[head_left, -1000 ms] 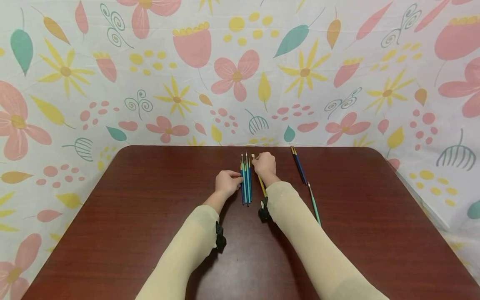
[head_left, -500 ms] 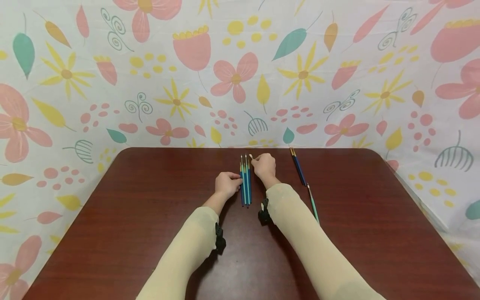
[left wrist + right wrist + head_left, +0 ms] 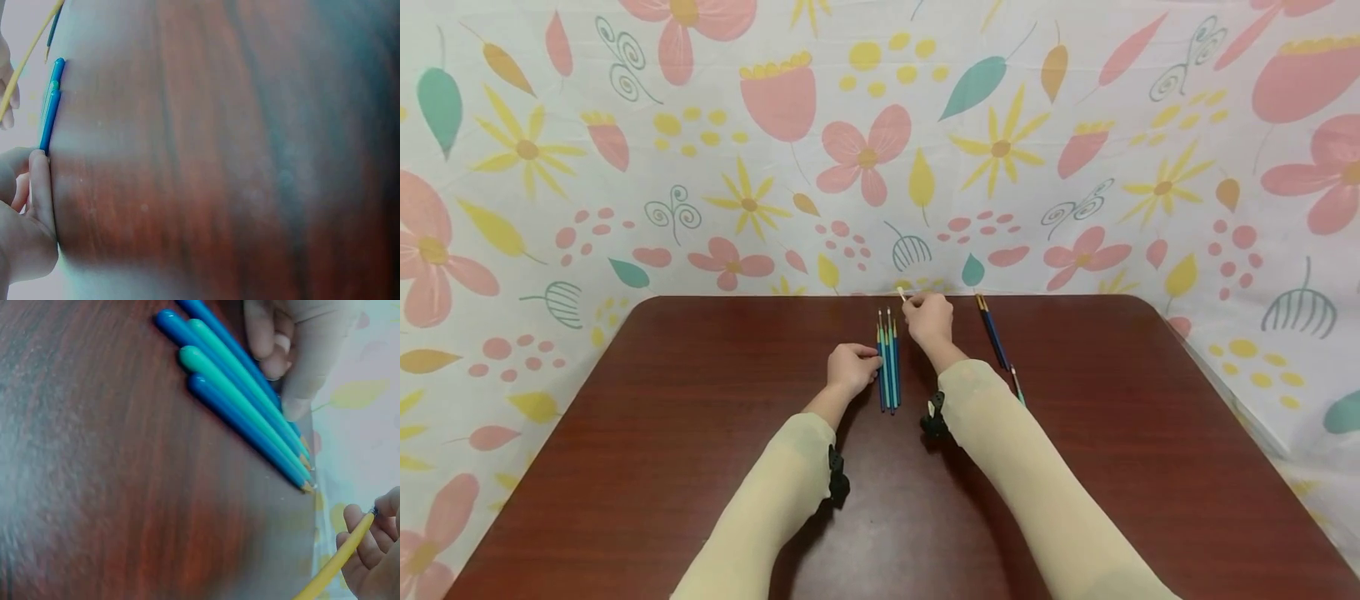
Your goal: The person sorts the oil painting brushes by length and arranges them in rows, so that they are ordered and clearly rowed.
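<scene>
In the head view, the right hand [image 3: 929, 318] has moved slightly up the frame, its fingers pinching a yellow brush [image 3: 901, 292] whose pale tip now passes the far edge of the table [image 3: 625, 433]; the left hand [image 3: 852, 369] stays near centre, touching a row of brushes [image 3: 888, 367], though whether it pinches them I cannot tell. The table is red-brown, before a flowered cloth [image 3: 865, 83]. Right of centre lie two dark-blue brushes [image 3: 994, 337] and one teal brush [image 3: 1018, 387], partly hidden by the right sleeve [image 3: 1015, 450].

The left wrist view has the left hand lower left.

The right wrist view shows five row brushes, upper centre: three blue, two teal.
</scene>
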Demonstrator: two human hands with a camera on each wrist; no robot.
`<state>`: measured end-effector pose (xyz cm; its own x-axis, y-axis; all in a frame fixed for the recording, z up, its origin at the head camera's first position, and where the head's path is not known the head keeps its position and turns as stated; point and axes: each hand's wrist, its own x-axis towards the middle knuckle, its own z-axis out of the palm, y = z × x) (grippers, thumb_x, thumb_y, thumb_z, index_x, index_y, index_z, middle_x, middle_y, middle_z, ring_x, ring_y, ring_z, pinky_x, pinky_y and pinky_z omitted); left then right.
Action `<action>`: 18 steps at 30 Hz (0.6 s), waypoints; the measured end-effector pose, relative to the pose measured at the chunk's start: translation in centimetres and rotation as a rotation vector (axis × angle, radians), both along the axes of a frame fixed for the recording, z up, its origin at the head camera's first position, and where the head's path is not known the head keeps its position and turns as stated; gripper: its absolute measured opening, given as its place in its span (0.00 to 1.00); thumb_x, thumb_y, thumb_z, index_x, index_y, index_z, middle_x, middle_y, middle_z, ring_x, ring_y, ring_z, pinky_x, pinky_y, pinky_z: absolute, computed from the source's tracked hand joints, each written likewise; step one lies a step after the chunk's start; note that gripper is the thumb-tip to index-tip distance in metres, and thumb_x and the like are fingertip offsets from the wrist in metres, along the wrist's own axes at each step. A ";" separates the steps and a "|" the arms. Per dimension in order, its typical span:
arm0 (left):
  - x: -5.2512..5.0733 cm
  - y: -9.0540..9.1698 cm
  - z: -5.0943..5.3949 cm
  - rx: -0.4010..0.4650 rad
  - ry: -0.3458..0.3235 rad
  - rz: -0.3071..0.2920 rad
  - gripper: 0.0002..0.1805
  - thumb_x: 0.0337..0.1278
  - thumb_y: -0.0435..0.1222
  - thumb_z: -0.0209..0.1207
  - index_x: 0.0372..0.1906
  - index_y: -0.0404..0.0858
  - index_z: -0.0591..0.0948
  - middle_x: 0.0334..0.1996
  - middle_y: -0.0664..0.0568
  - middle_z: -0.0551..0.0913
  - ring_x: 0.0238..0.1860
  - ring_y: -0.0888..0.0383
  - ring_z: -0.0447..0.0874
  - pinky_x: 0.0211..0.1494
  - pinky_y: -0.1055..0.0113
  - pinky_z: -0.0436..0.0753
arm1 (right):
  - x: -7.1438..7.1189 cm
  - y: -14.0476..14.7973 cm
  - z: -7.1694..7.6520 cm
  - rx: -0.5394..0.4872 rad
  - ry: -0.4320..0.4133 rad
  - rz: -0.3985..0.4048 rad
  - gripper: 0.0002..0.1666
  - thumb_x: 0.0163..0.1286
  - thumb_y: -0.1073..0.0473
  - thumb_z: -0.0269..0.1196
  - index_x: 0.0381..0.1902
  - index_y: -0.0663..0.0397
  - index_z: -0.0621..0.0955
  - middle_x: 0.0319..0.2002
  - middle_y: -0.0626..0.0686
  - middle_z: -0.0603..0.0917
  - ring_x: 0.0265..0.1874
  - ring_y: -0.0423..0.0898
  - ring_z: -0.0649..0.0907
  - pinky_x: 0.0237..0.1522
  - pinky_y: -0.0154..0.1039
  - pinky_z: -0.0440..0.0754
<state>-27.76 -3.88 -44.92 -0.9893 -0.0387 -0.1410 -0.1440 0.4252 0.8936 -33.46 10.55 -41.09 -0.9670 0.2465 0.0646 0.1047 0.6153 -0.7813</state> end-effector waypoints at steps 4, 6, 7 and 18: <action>-0.1 -0.1 0.0 0.000 0.000 0.001 0.12 0.56 0.37 0.63 0.42 0.36 0.86 0.28 0.46 0.87 0.24 0.60 0.82 0.31 0.67 0.84 | 0.0 0.4 0.5 -0.039 0.013 0.011 0.14 0.68 0.53 0.58 0.43 0.53 0.84 0.31 0.54 0.87 0.32 0.48 0.85 0.31 0.41 0.82; 0.0 -0.1 0.0 -0.006 0.003 0.003 0.11 0.56 0.37 0.63 0.42 0.36 0.86 0.28 0.46 0.87 0.24 0.60 0.82 0.31 0.67 0.84 | 0.0 0.6 0.7 -0.061 0.013 0.020 0.14 0.68 0.53 0.58 0.44 0.53 0.84 0.32 0.55 0.87 0.33 0.48 0.86 0.31 0.40 0.83; 0.0 -0.1 0.0 -0.008 0.003 0.003 0.11 0.57 0.37 0.63 0.42 0.36 0.86 0.28 0.46 0.86 0.24 0.60 0.82 0.31 0.67 0.84 | 0.1 0.7 0.8 -0.075 0.014 0.022 0.14 0.68 0.53 0.58 0.44 0.53 0.84 0.33 0.55 0.87 0.33 0.48 0.86 0.32 0.40 0.83; 0.2 0.1 0.3 -0.026 0.010 -0.007 0.11 0.57 0.37 0.63 0.42 0.35 0.86 0.28 0.46 0.87 0.23 0.60 0.82 0.31 0.67 0.84 | 0.6 1.8 1.4 -0.159 0.040 0.021 0.14 0.67 0.53 0.60 0.45 0.57 0.82 0.41 0.57 0.85 0.38 0.50 0.87 0.42 0.46 0.84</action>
